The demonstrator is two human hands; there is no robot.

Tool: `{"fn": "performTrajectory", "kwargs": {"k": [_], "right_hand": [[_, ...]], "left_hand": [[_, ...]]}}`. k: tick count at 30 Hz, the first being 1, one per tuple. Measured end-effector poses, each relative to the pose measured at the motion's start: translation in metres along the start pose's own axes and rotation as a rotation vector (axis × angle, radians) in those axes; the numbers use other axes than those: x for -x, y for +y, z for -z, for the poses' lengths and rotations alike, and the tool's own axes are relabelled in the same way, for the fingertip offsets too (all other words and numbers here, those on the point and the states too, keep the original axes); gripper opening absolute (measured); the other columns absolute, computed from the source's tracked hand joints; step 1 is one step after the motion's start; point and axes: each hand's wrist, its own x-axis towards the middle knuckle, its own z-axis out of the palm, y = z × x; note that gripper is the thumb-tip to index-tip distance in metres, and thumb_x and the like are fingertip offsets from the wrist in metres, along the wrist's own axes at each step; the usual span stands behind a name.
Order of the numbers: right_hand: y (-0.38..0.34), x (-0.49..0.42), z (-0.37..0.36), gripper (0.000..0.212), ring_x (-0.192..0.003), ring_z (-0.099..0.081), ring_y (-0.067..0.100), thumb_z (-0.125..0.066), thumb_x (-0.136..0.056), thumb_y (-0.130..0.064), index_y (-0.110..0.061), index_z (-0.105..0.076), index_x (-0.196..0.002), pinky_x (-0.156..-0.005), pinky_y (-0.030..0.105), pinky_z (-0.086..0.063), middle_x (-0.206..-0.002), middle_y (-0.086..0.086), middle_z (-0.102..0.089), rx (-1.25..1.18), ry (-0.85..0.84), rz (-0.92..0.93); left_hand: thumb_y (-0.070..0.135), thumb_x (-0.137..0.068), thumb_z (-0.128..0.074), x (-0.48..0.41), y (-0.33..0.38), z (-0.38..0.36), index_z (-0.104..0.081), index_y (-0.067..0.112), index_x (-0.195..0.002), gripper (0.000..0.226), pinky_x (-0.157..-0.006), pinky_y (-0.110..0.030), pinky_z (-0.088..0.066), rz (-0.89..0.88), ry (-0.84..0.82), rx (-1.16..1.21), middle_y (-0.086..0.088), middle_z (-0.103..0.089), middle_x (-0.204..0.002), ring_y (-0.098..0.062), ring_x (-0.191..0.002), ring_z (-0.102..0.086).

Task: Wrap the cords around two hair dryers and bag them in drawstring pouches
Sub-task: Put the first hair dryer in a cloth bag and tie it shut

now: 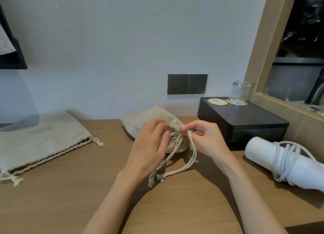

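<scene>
Filled drawstring pouch (157,116) sits mid-worktop (87,190) by the wall, long axis running back-left to front-right, w/ the cinched mouth pointing right and twd the person. Left hand (150,142) has fingers curled round the bunched neck; slightly blurred. Right hand (205,137) pinches the drawstring (192,146) right at the mouth. The string loops hang fwd, knotted ends lying on the wood just under the left palm.

Empty pouch (43,137) lies flat at far left, mouth edge facing front-right.

White hair dryer (259,149) lies at the right, well apart from both pouches, long axis back-left to front-right, near end cut off by the frame edge. Its grey cord (287,156) is wound round the middle.

Behind it: black box (242,121) w/ an upturned glass (240,92) on top; double socket (187,84) on the wall.
</scene>
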Motion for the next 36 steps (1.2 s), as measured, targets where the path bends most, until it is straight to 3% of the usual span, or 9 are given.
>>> {"fn": "performTrajectory", "kwargs": {"k": [2, 4, 9, 13, 19, 23, 26, 29, 36], "right_hand": [[0.002, 0.001, -0.006, 0.02, -0.09, -0.065, 0.004, -0.068, -0.086, -0.014, -0.033, -0.07, -0.082, -0.076, 0.03, -0.057, -0.088, -0.013, -0.069, 0.163, 0.043, 0.067], [0.001, 0.004, -0.013, 0.018, -0.089, -0.062, 0.002, -0.067, -0.086, -0.012, -0.03, -0.065, -0.083, -0.076, 0.029, -0.057, -0.086, -0.014, -0.065, 0.238, 0.082, 0.134], [0.004, 0.007, -0.022, 0.015, -0.082, -0.061, 0.013, -0.065, -0.084, -0.003, -0.015, -0.057, -0.088, -0.067, 0.036, -0.056, -0.088, -0.003, -0.059, 0.356, 0.193, 0.327], [0.004, 0.008, -0.026, 0.019, -0.083, -0.06, 0.009, -0.069, -0.081, -0.003, -0.012, -0.062, -0.095, -0.067, 0.026, -0.056, -0.092, -0.001, -0.062, 0.427, 0.213, 0.491], [0.007, 0.004, -0.029, 0.013, -0.08, -0.052, 0.006, -0.076, -0.075, -0.004, -0.014, -0.071, -0.082, -0.065, 0.019, -0.047, -0.084, -0.003, -0.057, 0.346, 0.317, 0.492], [0.001, 0.005, -0.027, 0.009, -0.065, -0.053, 0.015, -0.075, -0.076, -0.021, -0.02, -0.075, -0.085, -0.055, 0.027, -0.046, -0.076, -0.004, -0.058, 0.17, 0.3, 0.488], [0.0, 0.004, -0.025, 0.021, -0.064, -0.056, 0.018, -0.079, -0.073, -0.017, -0.027, -0.072, -0.09, -0.053, 0.031, -0.049, -0.076, -0.004, -0.063, 0.105, 0.298, 0.44], [-0.001, 0.005, -0.026, 0.023, -0.064, -0.056, 0.017, -0.079, -0.073, -0.018, -0.026, -0.072, -0.094, -0.051, 0.028, -0.048, -0.077, -0.007, -0.063, 0.114, 0.291, 0.45], [0.0, 0.005, -0.029, 0.023, -0.095, -0.061, 0.01, -0.073, -0.079, -0.025, -0.029, -0.071, -0.102, -0.071, 0.022, -0.055, -0.098, -0.016, -0.066, 0.126, 0.162, 0.42]], "left_hand": [[0.029, -0.102, -0.032, -0.002, 0.001, -0.005, -0.042, 0.029, -0.137, 0.036, -0.115, -0.024, -0.017, 0.056, -0.156, 0.175, 0.01, -0.043, -0.142, -0.004, -0.136, -0.029], [0.027, -0.103, -0.029, -0.003, 0.002, -0.009, -0.032, 0.031, -0.143, 0.041, -0.117, -0.025, -0.018, 0.125, -0.248, 0.267, 0.008, -0.046, -0.139, -0.006, -0.134, -0.034], [0.024, -0.103, -0.031, -0.004, 0.0, -0.011, -0.039, 0.027, -0.14, 0.038, -0.081, -0.002, -0.035, 0.201, -0.202, 0.298, 0.011, -0.056, -0.117, 0.008, -0.101, -0.051], [0.026, -0.101, -0.04, -0.001, 0.005, -0.009, -0.051, 0.032, -0.128, 0.03, -0.058, -0.01, -0.036, 0.173, -0.137, 0.368, 0.015, -0.057, -0.069, 0.006, -0.06, -0.051], [0.024, -0.097, -0.049, -0.003, -0.003, -0.009, -0.06, 0.042, -0.119, 0.031, -0.057, -0.015, -0.038, 0.22, -0.168, 0.354, 0.013, -0.065, -0.078, -0.003, -0.06, -0.05], [0.021, -0.094, -0.057, -0.004, -0.006, -0.012, -0.065, 0.035, -0.108, 0.022, -0.067, -0.044, -0.05, 0.227, -0.147, 0.433, 0.005, -0.067, -0.082, -0.022, -0.074, -0.06], [0.013, -0.089, -0.063, -0.007, -0.006, -0.006, -0.069, 0.03, -0.098, 0.02, -0.076, -0.024, -0.052, 0.247, -0.109, 0.524, 0.014, -0.069, -0.094, -0.005, -0.088, -0.064], [0.013, -0.088, -0.064, -0.008, -0.003, 0.002, -0.072, 0.021, -0.096, 0.014, -0.065, -0.009, -0.045, 0.326, -0.157, 0.648, 0.011, -0.07, -0.093, 0.007, -0.076, -0.062], [0.016, -0.086, -0.068, -0.006, 0.001, 0.005, -0.077, 0.018, -0.092, 0.011, -0.05, -0.018, -0.038, 0.437, 0.018, 0.606, 0.015, -0.063, -0.055, -0.003, -0.044, -0.047]]}}
